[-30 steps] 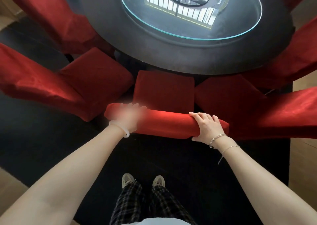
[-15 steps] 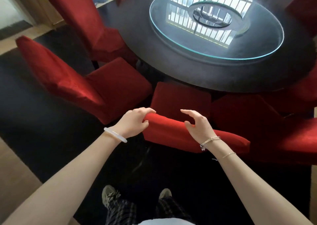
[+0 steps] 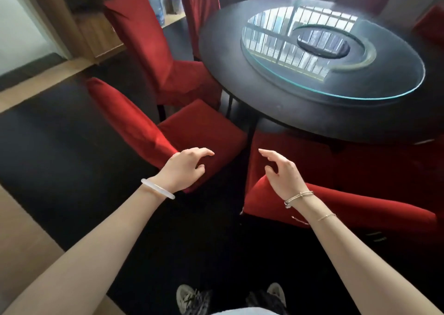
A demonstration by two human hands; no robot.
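Left hand point(image 3: 185, 168), right hand point(image 3: 282, 174): both half-open, fingers loosely curved, gripping nothing. Red chair back point(image 3: 365, 209) is just under my right wrist. Second red chair point(image 3: 201, 127) is under my left hand, contact unclear. Water jug point(image 3: 155, 3) is far ahead-left, contents unreadable.

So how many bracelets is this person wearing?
3: a white bangle on the left wrist, a knotted cord bracelet on the right wrist, a thin chain just behind it. No more show.

Dining room, black carpet point(image 3: 60, 134) over pale wood floor point(image 3: 28, 254).
Round black table point(image 3: 312, 115) with a clear glass turntable point(image 3: 396, 74) stands far right, ringed by red fabric-covered chairs point(image 3: 144, 38).
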